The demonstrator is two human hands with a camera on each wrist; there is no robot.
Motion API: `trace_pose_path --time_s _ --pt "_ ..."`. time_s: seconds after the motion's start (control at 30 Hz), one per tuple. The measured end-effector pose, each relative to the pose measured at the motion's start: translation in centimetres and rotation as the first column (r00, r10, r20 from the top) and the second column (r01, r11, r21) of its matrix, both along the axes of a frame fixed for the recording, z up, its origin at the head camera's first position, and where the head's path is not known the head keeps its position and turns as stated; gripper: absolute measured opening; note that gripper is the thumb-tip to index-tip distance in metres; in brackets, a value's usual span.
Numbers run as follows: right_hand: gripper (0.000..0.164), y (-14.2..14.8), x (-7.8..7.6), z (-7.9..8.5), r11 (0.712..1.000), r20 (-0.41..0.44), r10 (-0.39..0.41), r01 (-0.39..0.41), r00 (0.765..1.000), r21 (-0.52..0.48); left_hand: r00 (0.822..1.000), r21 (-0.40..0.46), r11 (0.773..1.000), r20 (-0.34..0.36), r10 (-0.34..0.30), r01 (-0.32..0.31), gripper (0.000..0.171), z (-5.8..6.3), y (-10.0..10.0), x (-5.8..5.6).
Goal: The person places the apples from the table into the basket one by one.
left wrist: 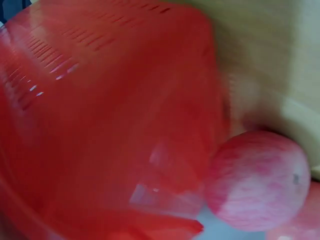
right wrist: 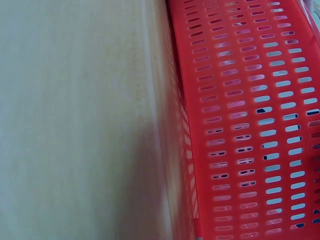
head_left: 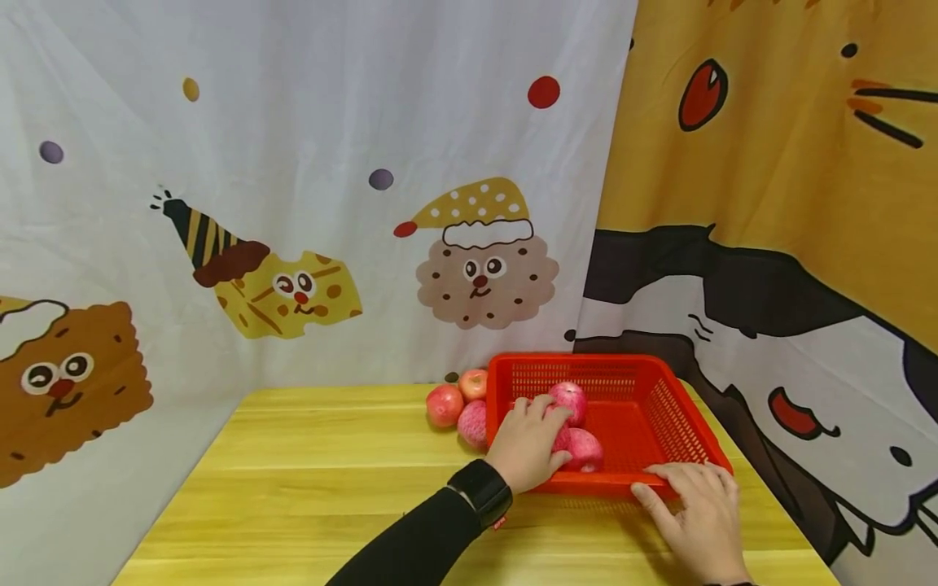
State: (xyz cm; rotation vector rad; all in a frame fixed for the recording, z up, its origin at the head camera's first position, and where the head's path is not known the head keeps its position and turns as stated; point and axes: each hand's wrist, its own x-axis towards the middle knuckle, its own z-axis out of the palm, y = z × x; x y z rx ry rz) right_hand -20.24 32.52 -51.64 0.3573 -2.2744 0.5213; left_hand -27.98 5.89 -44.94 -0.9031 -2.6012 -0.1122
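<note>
At the left end of the red basket (head_left: 623,431), the left hand (head_left: 523,443) arches over the apples (head_left: 585,450) inside, gripping one or not I can't tell, while the right hand (head_left: 696,509) clamps the near rim (head_left: 586,485), and a premature release might bruise fruit.
</note>
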Motion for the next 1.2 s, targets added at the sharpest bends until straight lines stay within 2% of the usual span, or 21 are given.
trace_pose_path --time_s 0.17,0.27,0.37,0.43,0.87,0.97,1.07,1.13,1.2 --pt "0.035 0.2 0.0 0.2 1.0 -0.005 -0.002 0.002 1.0 0.002 0.999 -0.022 0.999 -0.018 -0.035 0.034 0.064 -0.2 2.0 0.2" --pt "0.036 0.2 0.0 0.2 1.0 -0.002 -0.006 0.006 1.0 0.009 0.995 -0.032 0.997 0.075 -0.07 0.072 0.065 -0.5 2.8 0.8" --pt "0.035 0.2 0.0 0.1 1.0 -0.006 0.001 -0.001 1.0 0.013 0.978 -0.057 0.994 0.19 -0.081 0.094 0.065 -0.7 3.3 1.6" --pt "0.035 0.2 0.0 0.1 1.0 -0.008 0.006 -0.006 1.0 0.01 0.97 -0.076 0.992 0.23 -0.08 0.1 0.068 -0.8 3.4 1.9" --pt "0.035 0.2 0.0 0.0 1.0 -0.003 0.007 -0.007 1.0 -0.009 0.968 -0.061 0.993 0.236 -0.085 0.102 0.076 -1.1 3.6 1.6" --pt "0.035 0.1 0.0 -0.1 1.0 0.0 0.005 -0.005 1.0 -0.009 0.964 -0.007 0.992 0.238 -0.117 0.122 0.076 -1.2 3.2 1.3" --pt "0.036 -0.1 -0.1 -0.3 1.0 0.005 0.008 -0.008 1.0 -0.013 0.967 0.098 0.987 0.205 -0.149 0.131 0.074 -1.0 2.1 0.7" --pt "0.036 -0.1 -0.1 -0.3 1.0 0.009 0.012 -0.011 1.0 -0.017 0.977 0.178 0.978 0.159 -0.139 0.11 0.07 -0.6 0.9 0.0" --pt "0.036 -0.1 -0.1 -0.2 1.0 0.01 0.015 -0.015 1.0 -0.022 0.989 0.273 0.96 0.118 -0.09 0.055 0.062 -0.6 -0.7 -1.1"
